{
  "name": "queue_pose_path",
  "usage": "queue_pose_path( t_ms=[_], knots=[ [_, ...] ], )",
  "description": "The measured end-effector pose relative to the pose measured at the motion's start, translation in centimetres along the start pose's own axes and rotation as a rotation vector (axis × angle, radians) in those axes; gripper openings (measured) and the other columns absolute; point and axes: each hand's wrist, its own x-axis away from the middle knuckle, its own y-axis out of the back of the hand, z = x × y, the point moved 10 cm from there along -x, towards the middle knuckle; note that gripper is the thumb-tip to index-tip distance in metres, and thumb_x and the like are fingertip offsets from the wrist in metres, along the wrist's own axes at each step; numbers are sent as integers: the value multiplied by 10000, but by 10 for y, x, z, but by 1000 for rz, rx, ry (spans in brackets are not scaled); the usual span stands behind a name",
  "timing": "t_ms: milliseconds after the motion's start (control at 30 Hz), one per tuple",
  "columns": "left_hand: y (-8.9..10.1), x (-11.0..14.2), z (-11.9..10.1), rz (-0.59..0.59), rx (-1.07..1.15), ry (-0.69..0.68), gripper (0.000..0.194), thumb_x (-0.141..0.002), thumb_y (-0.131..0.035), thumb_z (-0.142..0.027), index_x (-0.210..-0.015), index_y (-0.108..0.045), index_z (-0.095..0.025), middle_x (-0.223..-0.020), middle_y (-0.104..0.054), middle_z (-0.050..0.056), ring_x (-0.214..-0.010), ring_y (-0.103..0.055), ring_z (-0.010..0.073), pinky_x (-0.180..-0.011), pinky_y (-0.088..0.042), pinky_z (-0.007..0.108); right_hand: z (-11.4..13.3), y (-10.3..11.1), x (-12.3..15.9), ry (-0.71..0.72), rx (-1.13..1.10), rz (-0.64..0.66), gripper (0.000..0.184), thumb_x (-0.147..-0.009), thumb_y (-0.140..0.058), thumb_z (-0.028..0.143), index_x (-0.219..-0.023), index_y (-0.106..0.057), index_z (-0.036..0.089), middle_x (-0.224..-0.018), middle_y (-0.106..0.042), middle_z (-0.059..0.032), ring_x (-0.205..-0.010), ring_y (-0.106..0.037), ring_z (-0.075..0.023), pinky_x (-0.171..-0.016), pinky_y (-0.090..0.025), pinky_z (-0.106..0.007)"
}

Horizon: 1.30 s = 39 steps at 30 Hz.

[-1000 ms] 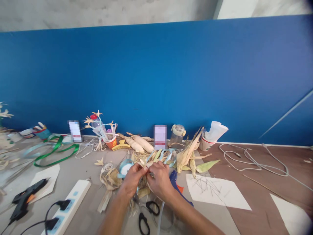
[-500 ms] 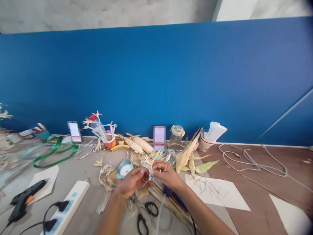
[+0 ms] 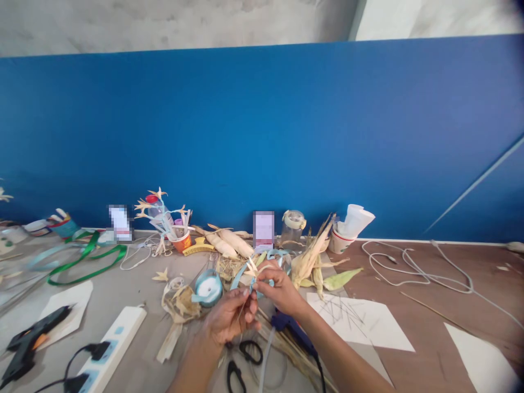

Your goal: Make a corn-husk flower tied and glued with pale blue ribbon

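A small pale corn-husk flower [image 3: 251, 268] points up between my hands, light blue ribbon round its base. My left hand [image 3: 231, 316] is closed in a pinch on its thin stem, just below the bloom. The fingers of my right hand [image 3: 280, 289] are pinched at the flower's base on the blue ribbon [image 3: 252, 284]. A loop of that ribbon runs behind the fingers, partly hidden. Left of the hands lies a light blue ribbon spool [image 3: 208, 288]. Under the wrists are black-handled scissors [image 3: 250, 352] and a dark blue glue gun [image 3: 292, 330].
Dried corn husks [image 3: 309, 259] lie behind my right hand, thin wires on white paper [image 3: 360, 322] to its right. At left are a black glue gun [image 3: 39, 335], a power strip [image 3: 112, 344] and green ribbon [image 3: 88, 262]. Cups, a jar [image 3: 292, 226] and phones line the blue partition [image 3: 262, 136].
Both hands have shifted slightly, and the left fingers have moved lower, onto the stem. The flower now stands more upright between them. The whole view has shifted a little.
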Motion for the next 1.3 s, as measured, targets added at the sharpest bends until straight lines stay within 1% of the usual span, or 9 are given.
queue_pose_path(
  t_ms=[200, 367, 467, 600, 700, 867, 1033, 1167, 1300],
  knots=[
    [3, 2, -12, -168, -23, -130, 169, -701, -710, -214, -735, -558, -150, -574, -594, -33, -424, -503, 53, -591, -513, 301, 10, 10, 9, 52, 183, -164, 143, -761, -582, 219, -627, -629, 201, -850, -572, -28, -893, -491, -193, -850, -321, -355],
    [8, 4, -28, -313, -143, -314, 209, -645, -752, -227, -682, -560, -152, -586, -605, -25, -484, -538, 79, -624, -499, 296, -18, 4, 17, -141, -39, -264, 205, -738, -565, 261, -546, -551, 191, -621, -531, -2, -696, -504, -164, -705, -384, -294],
    [11, 8, -38, -397, -250, -418, 209, -629, -762, -235, -745, -614, -146, -670, -636, -7, -551, -566, 94, -651, -492, 287, -38, -4, 22, -277, -214, -282, 173, -711, -583, 286, -572, -561, 185, -605, -538, 6, -641, -504, -152, -657, -397, -278],
    [4, 8, -39, -341, -261, -419, 265, -650, -746, -259, -874, -642, -161, -755, -654, 14, -620, -593, 121, -687, -483, 305, -50, -11, 23, -350, -368, -265, 163, -690, -606, 313, -600, -577, 180, -590, -579, 6, -612, -514, -147, -645, -405, -275],
    [4, 9, -41, -331, -281, -423, 227, -649, -742, -265, -827, -639, -169, -710, -641, 8, -625, -584, 131, -683, -471, 304, -52, -12, 22, -366, -401, -252, 166, -675, -623, 314, -587, -573, 182, -579, -587, 6, -615, -511, -146, -634, -407, -269],
    [8, 16, -56, -447, -575, -552, 121, -686, -692, -258, -765, -648, -178, -677, -617, 9, -647, -553, 160, -675, -432, 290, -56, -21, 23, -411, -495, -235, 185, -653, -645, 320, -569, -565, 176, -567, -558, 14, -593, -490, -136, -632, -405, -270],
    [-6, 31, -73, -535, -934, -715, 45, -665, -668, -185, -677, -675, -228, -772, -623, 53, -814, -537, 231, -805, -390, 320, -70, -28, 29, -506, -606, -328, 228, -595, -666, 333, -522, -512, 181, -490, -464, 54, -498, -392, -97, -548, -344, -238],
    [-6, 22, -70, -431, -1003, -628, 64, -679, -650, -202, -731, -680, -225, -839, -632, 62, -861, -536, 235, -831, -381, 328, -72, -22, 32, -511, -620, -362, 178, -596, -656, 307, -534, -552, 177, -510, -488, 51, -514, -399, -99, -566, -340, -236],
    [16, 10, -60, -388, -667, -465, 113, -663, -684, -266, -742, -675, -186, -753, -632, 36, -745, -546, 181, -740, -398, 292, -62, -23, 30, -492, -633, -266, 166, -615, -653, 300, -539, -569, 179, -513, -482, 54, -518, -393, -95, -573, -327, -231]
  ],
)
